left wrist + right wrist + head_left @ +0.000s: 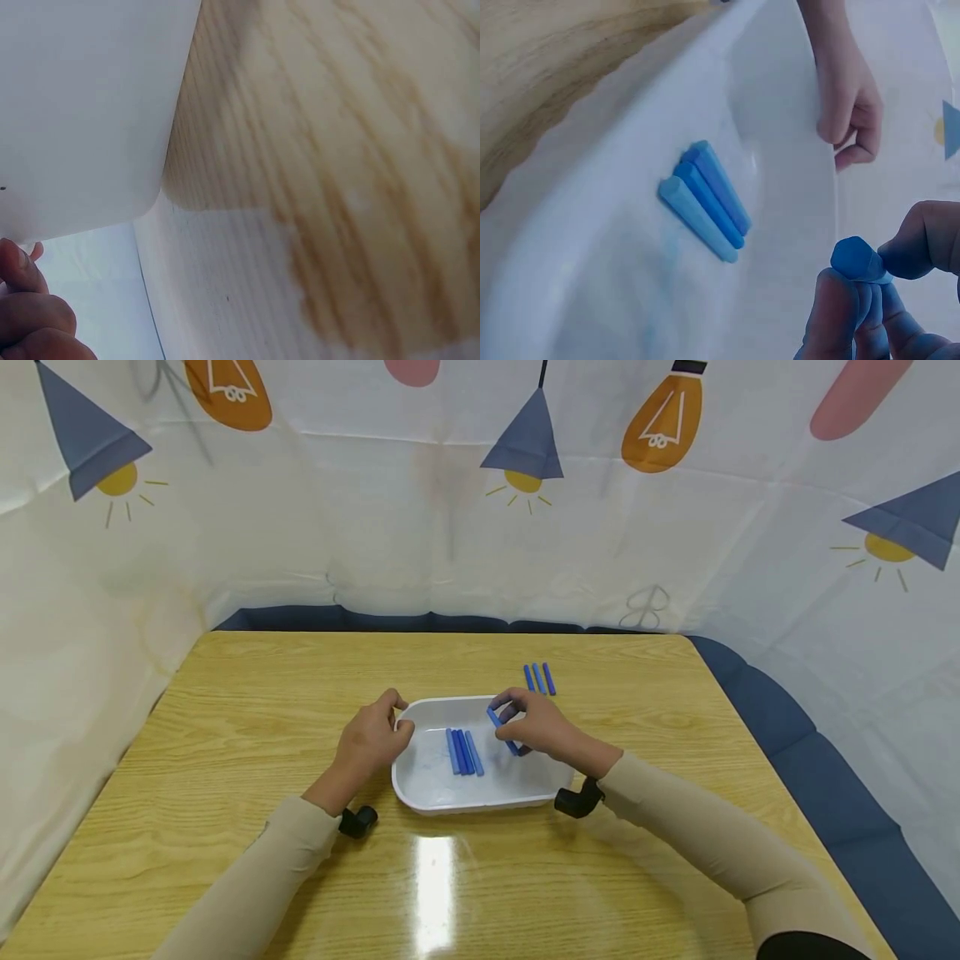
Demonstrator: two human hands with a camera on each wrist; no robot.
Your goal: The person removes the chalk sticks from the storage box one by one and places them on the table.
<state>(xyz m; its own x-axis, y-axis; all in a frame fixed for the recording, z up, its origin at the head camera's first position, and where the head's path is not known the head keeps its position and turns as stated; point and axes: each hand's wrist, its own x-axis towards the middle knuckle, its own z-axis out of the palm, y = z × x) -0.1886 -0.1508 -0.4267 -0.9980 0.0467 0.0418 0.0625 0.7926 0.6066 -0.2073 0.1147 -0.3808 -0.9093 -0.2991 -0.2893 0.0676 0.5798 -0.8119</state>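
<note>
A white tray (517,785) stands on the wooden table. My left hand (375,735) pinches its left rim, with fingers curled at the edge, as the right wrist view also shows. Over the tray's right half, my right hand (543,727) holds a slim blue stick (853,257), like a crayon or chalk, between thumb and fingertips; its end looks many-sided. Several blue sticks (465,752) in lighter and darker shades lie side by side on the tray's floor. The left wrist view catches the tray's outer wall (82,112) and a few left fingers (34,319).
Three more blue sticks (539,678) lie in a row on the table (300,668) behind the tray's right end. A white printed cloth (420,527) hangs beyond the table, with dark blue padding (810,760) along the right side. Black cameras sit on both wrists.
</note>
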